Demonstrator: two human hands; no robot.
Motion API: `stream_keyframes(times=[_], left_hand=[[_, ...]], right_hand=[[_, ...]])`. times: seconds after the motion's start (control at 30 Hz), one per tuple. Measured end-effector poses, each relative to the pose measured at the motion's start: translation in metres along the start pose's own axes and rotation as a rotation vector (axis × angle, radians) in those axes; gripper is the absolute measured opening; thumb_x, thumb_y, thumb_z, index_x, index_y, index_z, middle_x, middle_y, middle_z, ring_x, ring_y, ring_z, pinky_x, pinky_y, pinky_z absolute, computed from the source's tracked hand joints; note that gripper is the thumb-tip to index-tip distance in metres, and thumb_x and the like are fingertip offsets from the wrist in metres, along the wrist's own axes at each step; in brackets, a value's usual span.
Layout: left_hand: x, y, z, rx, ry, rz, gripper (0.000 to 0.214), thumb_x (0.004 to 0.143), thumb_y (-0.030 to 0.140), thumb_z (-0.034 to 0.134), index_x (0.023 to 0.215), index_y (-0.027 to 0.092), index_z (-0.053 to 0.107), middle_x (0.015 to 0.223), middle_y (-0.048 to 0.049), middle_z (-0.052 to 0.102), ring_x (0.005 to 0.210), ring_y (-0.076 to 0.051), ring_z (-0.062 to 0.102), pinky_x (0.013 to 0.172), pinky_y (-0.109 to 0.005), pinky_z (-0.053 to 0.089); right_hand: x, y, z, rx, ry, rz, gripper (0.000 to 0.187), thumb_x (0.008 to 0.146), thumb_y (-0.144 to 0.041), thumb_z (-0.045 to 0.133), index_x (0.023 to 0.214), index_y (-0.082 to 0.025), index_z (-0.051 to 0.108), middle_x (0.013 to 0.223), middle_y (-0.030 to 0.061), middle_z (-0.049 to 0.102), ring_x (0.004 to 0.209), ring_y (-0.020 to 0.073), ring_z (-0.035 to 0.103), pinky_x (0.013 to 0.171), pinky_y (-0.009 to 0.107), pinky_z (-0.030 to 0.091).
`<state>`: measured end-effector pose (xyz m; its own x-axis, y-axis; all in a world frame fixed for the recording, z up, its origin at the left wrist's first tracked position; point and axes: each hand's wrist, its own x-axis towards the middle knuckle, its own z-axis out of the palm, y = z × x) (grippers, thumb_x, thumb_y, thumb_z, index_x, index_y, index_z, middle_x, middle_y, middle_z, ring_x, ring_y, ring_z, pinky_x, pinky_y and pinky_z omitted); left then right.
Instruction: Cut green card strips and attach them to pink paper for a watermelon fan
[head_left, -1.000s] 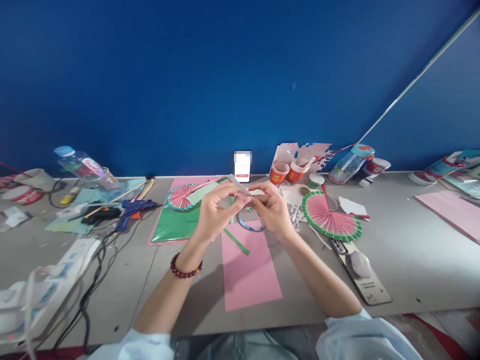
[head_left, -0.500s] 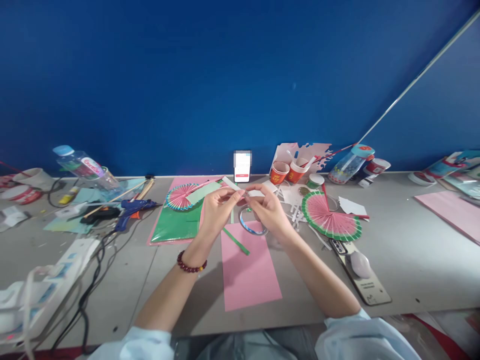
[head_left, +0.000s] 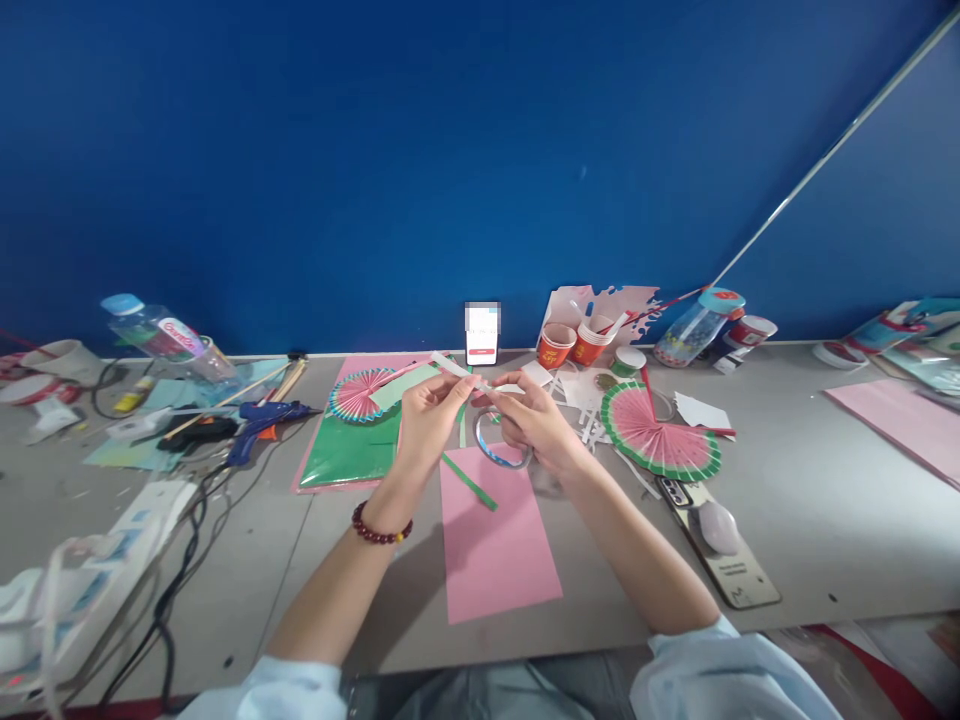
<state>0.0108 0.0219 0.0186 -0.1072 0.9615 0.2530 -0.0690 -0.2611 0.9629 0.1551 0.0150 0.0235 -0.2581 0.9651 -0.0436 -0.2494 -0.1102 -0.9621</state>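
My left hand (head_left: 429, 420) pinches the end of a pale strip of tape (head_left: 456, 368) pulled out above the table. Close to its right, my right hand (head_left: 534, 425) grips a small roll of tape (head_left: 496, 447) with a blue rim. Both hands hover over the top of a pink paper sheet (head_left: 495, 540) that lies in front of me. A thin green paper strip (head_left: 469, 482) lies across that sheet's upper left corner. A red bead bracelet (head_left: 379, 529) circles my left wrist.
A watermelon paper fan (head_left: 658, 433) and a phone (head_left: 716, 545) lie to the right. A green sheet (head_left: 351, 448) with a small pink fan (head_left: 360, 392) sits to the left, beside a blue glue gun (head_left: 262, 420), cables and a power strip (head_left: 112, 550). Paper cups (head_left: 574, 345) and bottles line the blue wall.
My hands have drawn slightly apart and the tape strip is pulled out longer toward the upper left. The roll has dropped a little lower under my right hand.
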Motion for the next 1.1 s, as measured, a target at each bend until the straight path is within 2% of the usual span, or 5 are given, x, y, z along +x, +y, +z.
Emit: stream_keyframes(times=[0.13,0.6,0.7,0.9,1.1], left_hand=[[0.003,-0.003,-0.004,0.024,0.041,0.002,0.02,0.07,0.039,0.075,0.07,0.019,0.073,0.065,-0.0002,0.067,0.061,-0.013,0.059,0.059,-0.025,0.047],[0.008,-0.006,-0.006,-0.036,0.021,-0.112,0.021,0.071,0.04,0.074,0.069,0.019,0.073,0.073,-0.003,0.071,0.07,-0.016,0.063,0.065,-0.028,0.049],[0.007,-0.004,-0.007,-0.028,0.007,-0.129,0.025,0.072,0.042,0.072,0.067,0.018,0.073,0.071,-0.0043,0.071,0.069,-0.017,0.063,0.064,-0.028,0.049],[0.007,-0.004,-0.007,0.008,-0.133,-0.163,0.028,0.073,0.043,0.069,0.076,0.016,0.074,0.078,-0.0065,0.072,0.075,-0.018,0.064,0.068,-0.028,0.048],[0.008,-0.011,-0.005,0.04,-0.06,-0.113,0.023,0.07,0.04,0.073,0.072,0.017,0.074,0.074,-0.0042,0.072,0.069,-0.016,0.062,0.066,-0.027,0.047]], right_hand=[[0.001,0.001,0.0,-0.007,-0.028,0.006,0.039,0.074,-0.045,0.07,0.098,-0.022,0.048,0.078,-0.0006,0.07,0.032,-0.0002,0.024,0.033,0.017,0.019],[0.004,0.002,-0.003,-0.128,0.002,0.035,0.037,0.077,-0.044,0.067,0.102,-0.019,0.06,0.087,0.0064,0.073,0.033,-0.001,0.023,0.032,0.018,0.014],[0.005,0.004,-0.005,-0.194,0.043,-0.02,0.04,0.076,-0.046,0.067,0.105,-0.019,0.06,0.085,0.0069,0.073,0.036,0.0015,0.034,0.034,0.018,0.018],[0.004,0.006,-0.008,-0.316,0.122,-0.079,0.036,0.078,-0.046,0.065,0.103,-0.021,0.061,0.079,0.0041,0.073,0.058,0.0127,0.059,0.044,0.02,0.034],[0.005,0.006,-0.007,-0.311,0.128,-0.107,0.029,0.079,-0.043,0.065,0.096,-0.021,0.057,0.08,0.0041,0.074,0.073,0.0181,0.067,0.058,0.025,0.044]])
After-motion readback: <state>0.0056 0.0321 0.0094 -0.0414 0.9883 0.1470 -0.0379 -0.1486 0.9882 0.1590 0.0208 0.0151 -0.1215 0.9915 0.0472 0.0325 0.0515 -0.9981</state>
